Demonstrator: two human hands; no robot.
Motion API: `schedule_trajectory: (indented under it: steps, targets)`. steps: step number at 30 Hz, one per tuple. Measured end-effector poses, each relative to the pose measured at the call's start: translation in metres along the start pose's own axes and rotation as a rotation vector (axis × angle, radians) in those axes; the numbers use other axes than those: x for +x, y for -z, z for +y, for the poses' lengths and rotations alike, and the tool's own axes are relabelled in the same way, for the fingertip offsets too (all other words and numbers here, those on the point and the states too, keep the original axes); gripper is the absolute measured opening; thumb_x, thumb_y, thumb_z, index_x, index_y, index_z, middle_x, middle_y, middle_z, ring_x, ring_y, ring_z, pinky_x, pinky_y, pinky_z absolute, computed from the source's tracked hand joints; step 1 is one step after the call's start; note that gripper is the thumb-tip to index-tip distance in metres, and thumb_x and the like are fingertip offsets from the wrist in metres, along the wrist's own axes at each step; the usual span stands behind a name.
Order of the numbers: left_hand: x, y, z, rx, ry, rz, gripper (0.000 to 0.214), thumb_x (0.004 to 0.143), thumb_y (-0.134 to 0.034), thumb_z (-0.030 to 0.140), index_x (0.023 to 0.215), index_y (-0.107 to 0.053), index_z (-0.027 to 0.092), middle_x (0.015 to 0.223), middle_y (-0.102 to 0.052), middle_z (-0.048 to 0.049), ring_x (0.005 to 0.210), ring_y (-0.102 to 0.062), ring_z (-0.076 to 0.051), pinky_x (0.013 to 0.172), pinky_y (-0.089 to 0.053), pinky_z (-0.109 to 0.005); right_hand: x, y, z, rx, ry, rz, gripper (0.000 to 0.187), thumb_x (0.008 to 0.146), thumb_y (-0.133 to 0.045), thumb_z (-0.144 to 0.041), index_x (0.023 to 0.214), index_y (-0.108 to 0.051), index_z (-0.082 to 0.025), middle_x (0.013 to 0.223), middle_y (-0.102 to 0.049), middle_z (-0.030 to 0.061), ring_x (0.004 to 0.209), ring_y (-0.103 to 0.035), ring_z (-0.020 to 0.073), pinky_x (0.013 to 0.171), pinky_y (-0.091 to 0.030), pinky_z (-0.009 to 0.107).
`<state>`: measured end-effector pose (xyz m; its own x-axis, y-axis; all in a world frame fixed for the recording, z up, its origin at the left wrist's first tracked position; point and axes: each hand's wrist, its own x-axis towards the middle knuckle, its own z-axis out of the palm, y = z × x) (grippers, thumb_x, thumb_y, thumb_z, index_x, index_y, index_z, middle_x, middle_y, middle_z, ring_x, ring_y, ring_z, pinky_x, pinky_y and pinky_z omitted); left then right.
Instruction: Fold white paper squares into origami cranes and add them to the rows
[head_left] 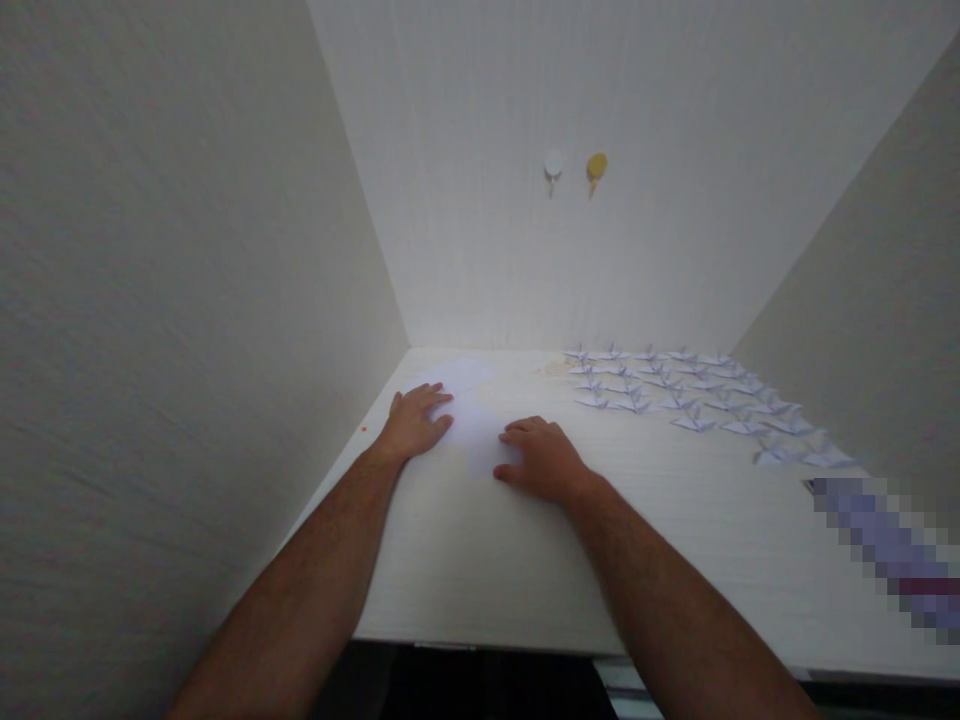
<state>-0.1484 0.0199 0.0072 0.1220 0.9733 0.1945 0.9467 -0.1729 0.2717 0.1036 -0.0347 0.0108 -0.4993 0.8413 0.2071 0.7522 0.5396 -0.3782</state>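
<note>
A white sheet of paper [474, 432] lies on the table between my hands, its edges washed out by glare. My left hand [420, 420] rests at its left side, palm down with the fingers stretched out. On the right, my right hand [541, 460] is lowered at the sheet's edge, thumb and fingers apart. I see nothing held in either hand. More white paper [457, 373] lies farther back, just beyond my left hand; whether it is one sheet or a stack I cannot tell.
Several folded paper cranes [694, 418] stand in rows at the back right of the white table [487, 580]. A blurred-out object [877, 540] lies at the right edge. Two hooks, one white [553, 163] and one yellow [597, 165], are on the back wall. Walls flank both sides.
</note>
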Motion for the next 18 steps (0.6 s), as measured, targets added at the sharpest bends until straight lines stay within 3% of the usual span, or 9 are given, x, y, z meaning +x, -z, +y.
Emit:
schedule_trajectory:
  steps: [7, 12, 15, 18]
  targets:
    - [0.001, -0.003, -0.002, -0.006, -0.017, -0.014, 0.041, 0.082, -0.054, 0.039, 0.122, -0.062, 0.029, 0.143, -0.049, -0.0025, 0.137, -0.036, -0.027, 0.114, -0.011, -0.057, 0.002, 0.002, 0.001, -0.005, -0.016, -0.006, 0.047, 0.071, -0.071, -0.049, 0.11, -0.068, -0.023, 0.123, -0.062, 0.0076, 0.114, -0.051, 0.0256, 0.097, -0.037, 0.04]
    - [-0.001, -0.002, -0.003, -0.044, 0.001, 0.006, 0.038, 0.082, -0.055, 0.035, 0.119, -0.063, 0.029, 0.142, -0.05, -0.0018, 0.136, -0.037, -0.025, 0.115, -0.01, -0.056, 0.001, 0.007, 0.008, -0.019, -0.112, 0.009, 0.031, 0.074, -0.069, -0.043, 0.096, -0.07, -0.021, 0.106, -0.066, 0.0078, 0.101, -0.056, 0.0226, 0.088, -0.042, 0.035]
    - [-0.001, 0.0, 0.001, -0.097, 0.032, 0.117, 0.035, 0.083, -0.053, 0.031, 0.115, -0.066, 0.025, 0.137, -0.056, -0.0037, 0.131, -0.044, -0.024, 0.116, -0.014, -0.05, -0.002, 0.012, 0.015, -0.011, -0.107, 0.031, 0.054, 0.068, -0.075, -0.038, 0.117, -0.063, -0.021, 0.127, -0.058, 0.0094, 0.114, -0.051, 0.0235, 0.094, -0.041, 0.034]
    - [-0.002, 0.003, 0.019, -0.13, -0.011, 0.196, 0.033, 0.083, -0.051, 0.028, 0.109, -0.069, 0.019, 0.124, -0.065, -0.0065, 0.119, -0.055, -0.021, 0.11, -0.031, -0.037, -0.004, 0.02, 0.02, -0.05, -0.165, -0.048, 0.065, 0.061, -0.079, -0.043, 0.12, -0.062, -0.021, 0.124, -0.059, 0.0124, 0.114, -0.052, 0.0274, 0.092, -0.042, 0.036]
